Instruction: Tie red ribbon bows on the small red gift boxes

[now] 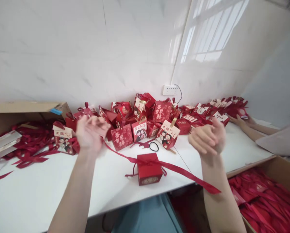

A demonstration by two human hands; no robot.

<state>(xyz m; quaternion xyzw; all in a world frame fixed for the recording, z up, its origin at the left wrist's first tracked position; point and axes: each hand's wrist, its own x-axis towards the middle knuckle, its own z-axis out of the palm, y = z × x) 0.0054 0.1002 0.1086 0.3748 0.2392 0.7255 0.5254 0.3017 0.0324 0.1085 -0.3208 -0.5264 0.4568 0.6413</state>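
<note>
Here, left hand [91, 131] and right hand [208, 137] raised above white table [50, 178], well apart, wrists bent. Left hand (motion-blurred) has fingers curled; one end of red ribbon [190, 175] runs up to it, pinched or not, cannot tell. Right hand half closed, fingers folded toward palm; whether anything inside, cannot tell. Ribbon's other end lies across view of right forearm [216, 194]. Red box [149, 173] sits near table's front edge, between forearms, ribbon across top.

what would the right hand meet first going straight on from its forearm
Likely the gift boxes beyond the right hand, though depth is unclear and it might pass over them.
</note>
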